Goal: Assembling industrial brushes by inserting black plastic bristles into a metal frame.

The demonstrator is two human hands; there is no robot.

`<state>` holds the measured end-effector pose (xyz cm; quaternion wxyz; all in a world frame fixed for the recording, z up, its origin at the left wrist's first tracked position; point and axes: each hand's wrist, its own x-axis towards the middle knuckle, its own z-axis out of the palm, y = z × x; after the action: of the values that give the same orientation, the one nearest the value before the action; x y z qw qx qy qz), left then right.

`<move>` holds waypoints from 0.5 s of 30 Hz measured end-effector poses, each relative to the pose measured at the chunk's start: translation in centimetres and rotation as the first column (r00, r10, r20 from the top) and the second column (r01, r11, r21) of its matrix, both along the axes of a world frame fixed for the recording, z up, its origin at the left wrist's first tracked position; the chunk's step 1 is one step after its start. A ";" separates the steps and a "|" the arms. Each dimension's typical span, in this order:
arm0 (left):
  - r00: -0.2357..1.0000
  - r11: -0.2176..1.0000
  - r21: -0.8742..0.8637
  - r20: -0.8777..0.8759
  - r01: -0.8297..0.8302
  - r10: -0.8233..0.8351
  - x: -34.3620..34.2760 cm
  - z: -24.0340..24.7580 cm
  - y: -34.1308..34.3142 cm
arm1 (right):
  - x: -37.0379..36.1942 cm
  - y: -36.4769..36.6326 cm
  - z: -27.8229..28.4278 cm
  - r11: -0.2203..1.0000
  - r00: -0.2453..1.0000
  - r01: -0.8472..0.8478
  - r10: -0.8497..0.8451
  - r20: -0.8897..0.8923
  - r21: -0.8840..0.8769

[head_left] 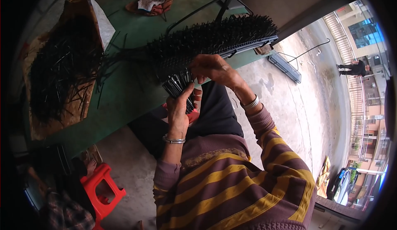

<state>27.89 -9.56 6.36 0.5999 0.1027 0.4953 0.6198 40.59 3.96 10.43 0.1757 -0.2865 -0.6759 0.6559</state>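
My left hand point(178, 108) is wrapped round a bundle of thin black strips point(175, 85), which fan out above the thumb. Just above and to the right, my right hand point(215, 69) is closed, its fingertips pinched together by the strip ends; what they hold is hidden. Beyond both hands a long metal rack point(250, 46) stands on the table, packed with rows of black bristly pieces point(215, 35). My right hand is close to the rack's near edge.
At left on the green table point(128, 79) lies an opened cardboard box point(80, 106) heaped with loose black strips point(62, 73). Gloves point(153, 2) lie at the back. A red stool point(103, 188) and a seated person point(68, 201) are lower left. Another rack point(285, 66) rests on the floor.
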 end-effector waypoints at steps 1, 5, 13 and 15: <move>1.000 1.000 -0.001 0.001 0.002 -0.002 0.0 0.1 0.1 | 0.1 0.0 0.0 0.999 1.000 0.008 -0.009 -0.015 -0.034; 0.997 0.998 0.005 0.055 0.055 -0.055 -0.1 0.4 0.3 | 0.2 -0.3 0.0 0.997 0.998 0.061 -0.062 -0.023 -0.051; 0.987 0.998 -0.043 0.153 -0.041 0.047 -0.5 -0.5 1.3 | 1.1 -0.7 1.7 0.887 0.906 0.422 -0.402 -0.136 0.190; 0.979 0.992 -0.088 0.174 -0.089 0.104 -0.7 -0.5 1.8 | 0.5 -0.1 0.9 0.830 0.865 0.499 -0.461 -0.199 0.248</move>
<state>27.21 -7.79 5.83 0.6147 -0.0013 0.4683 0.6347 41.11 3.83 11.35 0.4191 -0.3745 -0.6581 0.5010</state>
